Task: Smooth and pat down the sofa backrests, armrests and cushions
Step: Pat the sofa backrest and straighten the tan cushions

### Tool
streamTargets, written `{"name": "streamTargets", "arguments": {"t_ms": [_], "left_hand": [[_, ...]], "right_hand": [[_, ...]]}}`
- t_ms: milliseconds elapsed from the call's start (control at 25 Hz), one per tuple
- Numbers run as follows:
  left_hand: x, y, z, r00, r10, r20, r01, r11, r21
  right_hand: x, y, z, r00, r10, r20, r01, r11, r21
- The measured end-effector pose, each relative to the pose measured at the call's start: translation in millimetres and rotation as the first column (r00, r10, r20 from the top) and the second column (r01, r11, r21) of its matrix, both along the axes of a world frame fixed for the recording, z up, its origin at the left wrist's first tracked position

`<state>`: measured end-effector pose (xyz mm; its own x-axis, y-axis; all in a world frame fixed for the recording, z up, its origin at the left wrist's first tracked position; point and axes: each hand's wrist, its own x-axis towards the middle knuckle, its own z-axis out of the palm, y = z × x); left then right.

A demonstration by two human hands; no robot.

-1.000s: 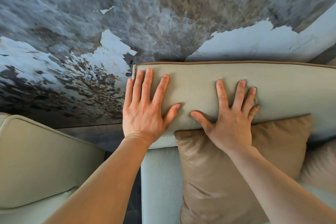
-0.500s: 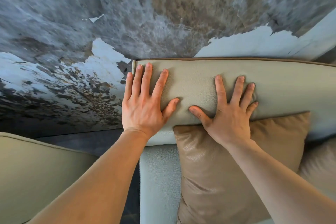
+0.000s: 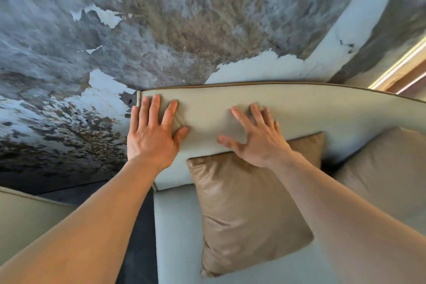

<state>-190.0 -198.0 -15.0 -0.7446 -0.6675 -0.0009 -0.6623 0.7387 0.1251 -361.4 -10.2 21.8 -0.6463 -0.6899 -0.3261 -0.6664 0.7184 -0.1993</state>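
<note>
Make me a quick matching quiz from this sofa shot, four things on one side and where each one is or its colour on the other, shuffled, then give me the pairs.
Things:
1. left hand
2. right hand
3. brown cushion
4. backrest

Descriptions:
A. leans against the backrest, on the seat
B. pale beige with brown piping along the top
C. flat near the backrest's end corner
D. fingers spread, just above the cushion's top edge

Pairs: 1-C, 2-D, 3-A, 4-B

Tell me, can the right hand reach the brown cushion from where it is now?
Probably yes. The right hand lies flat on the backrest, its wrist right above the top edge of the brown cushion. Nothing stands between them; a short pull downward should bring the palm onto it.
</note>
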Motion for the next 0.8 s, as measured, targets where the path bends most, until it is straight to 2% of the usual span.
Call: {"name": "streamTargets", "arguments": {"t_ms": [80, 240, 360, 480, 600, 720, 800], "left_hand": [[-2.1, 4.7, 23.0, 0.992, 0.019, 0.121, -0.021, 1.000, 0.017], [9.4, 40.3, 51.8, 0.989, 0.011, 0.144, -0.022, 0.997, 0.079], [-2.3, 91.5, 79.0, 0.980, -0.065, 0.187, 0.038, 0.988, 0.147], [-42.3, 150.7, 111.4, 0.981, -0.166, 0.100, 0.145, 0.971, 0.189], [-85.4, 208.4, 136.0, 0.969, -0.244, 0.028, 0.238, 0.961, 0.144], [-132.6, 265.4, 148.9, 0.959, -0.281, -0.030, 0.282, 0.955, 0.088], [-167.6, 300.0, 144.6, 0.962, -0.264, -0.070, 0.268, 0.961, 0.061]], "right_hand": [[11.2, 30.7, 17.3, 1.000, 0.022, 0.003, -0.022, 0.999, 0.023], [17.8, 104.5, 44.9, 1.000, -0.030, 0.007, 0.029, 0.999, 0.043], [-0.2, 172.3, 86.4, 0.994, -0.104, -0.034, 0.105, 0.994, 0.030], [-26.0, 239.2, 127.1, 0.975, -0.203, -0.090, 0.205, 0.979, 0.014], [-55.8, 289.7, 151.0, 0.951, -0.268, -0.153, 0.263, 0.963, -0.054], [-97.5, 333.6, 154.9, 0.939, -0.310, -0.150, 0.291, 0.947, -0.135], [-133.3, 359.0, 144.5, 0.941, -0.304, -0.150, 0.285, 0.949, -0.135]]}}
